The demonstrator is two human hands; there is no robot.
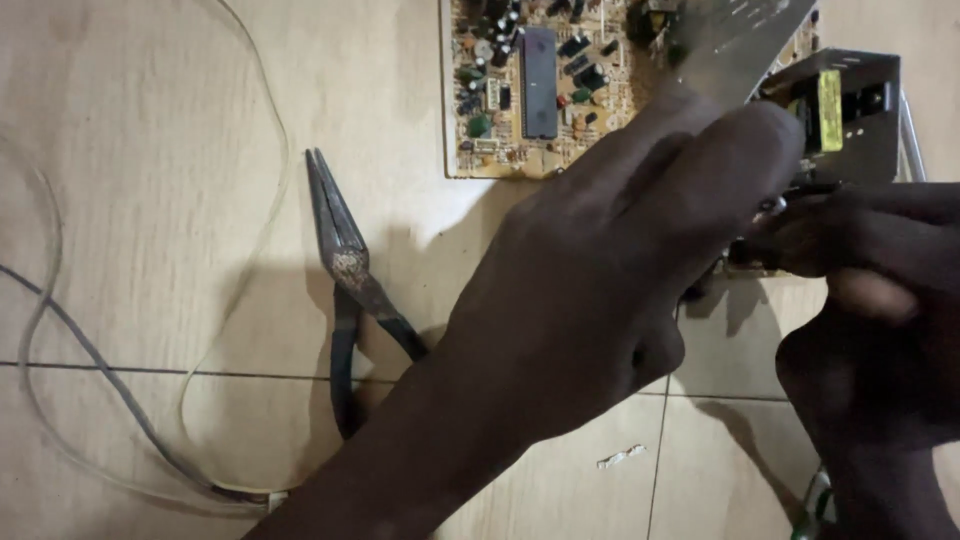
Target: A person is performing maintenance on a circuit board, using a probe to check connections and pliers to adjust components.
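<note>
Covering part of the circuit board [540, 90], the left hand [600, 290] is seen clenched, its grasp hidden, right hand [850, 250] pinching something unclear, board cut off at top, pliers [350, 280] on tiled floor [150, 200].

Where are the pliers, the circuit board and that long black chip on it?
Pliers [350, 265]: head view, on the rusty pivot joint.
Circuit board [495, 155]: head view, on its tan lower left part.
Black chip [538, 82]: head view, on the middle of its body.
</note>
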